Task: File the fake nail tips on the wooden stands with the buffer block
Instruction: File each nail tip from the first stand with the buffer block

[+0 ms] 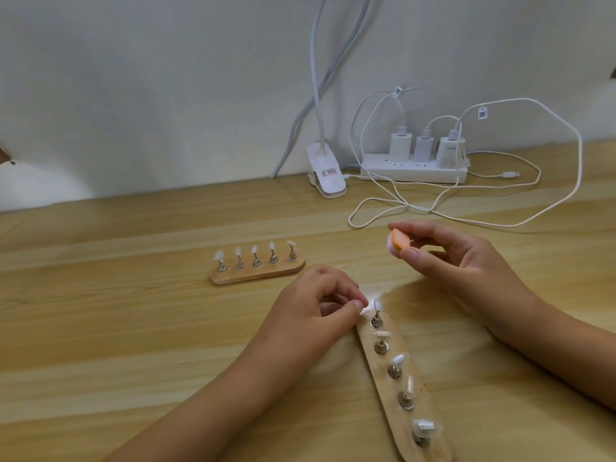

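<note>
Power strip (413,170), lamp clip (328,176), cables (428,210) behind far stand (256,276)

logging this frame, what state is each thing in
buffer block, pinched in right hand, off the table
near stand, holds five nail tips, some tilted
left hand, fingers curled beside farthest tip, contact unclear
far stand, five upright tips, untouched
power strip, three chargers plugged in
loose cable end, unplugged

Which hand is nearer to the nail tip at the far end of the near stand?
Left. The left hand sits just left of that nail tip, thumb almost at it. The right hand is farther back and to the right, pinching the buffer block.
</note>
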Action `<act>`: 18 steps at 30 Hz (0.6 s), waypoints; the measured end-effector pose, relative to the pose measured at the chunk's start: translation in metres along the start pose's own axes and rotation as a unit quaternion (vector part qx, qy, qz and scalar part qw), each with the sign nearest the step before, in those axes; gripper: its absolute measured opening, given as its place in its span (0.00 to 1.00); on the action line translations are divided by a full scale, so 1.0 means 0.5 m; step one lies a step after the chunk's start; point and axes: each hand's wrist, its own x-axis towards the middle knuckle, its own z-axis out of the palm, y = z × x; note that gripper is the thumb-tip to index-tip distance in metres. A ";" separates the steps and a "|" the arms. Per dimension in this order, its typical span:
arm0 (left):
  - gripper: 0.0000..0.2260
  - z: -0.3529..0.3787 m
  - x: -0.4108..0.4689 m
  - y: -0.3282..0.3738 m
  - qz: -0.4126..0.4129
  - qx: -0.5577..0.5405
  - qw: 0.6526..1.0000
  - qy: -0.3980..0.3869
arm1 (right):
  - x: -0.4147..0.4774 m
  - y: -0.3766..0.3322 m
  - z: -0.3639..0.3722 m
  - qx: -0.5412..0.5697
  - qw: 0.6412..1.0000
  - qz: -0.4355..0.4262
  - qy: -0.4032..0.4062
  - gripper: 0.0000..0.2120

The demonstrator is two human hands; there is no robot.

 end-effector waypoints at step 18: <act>0.06 0.002 -0.031 0.006 0.013 0.104 0.992 -0.073 | -0.002 -0.016 -0.001 0.058 0.998 0.021 -0.027 0.19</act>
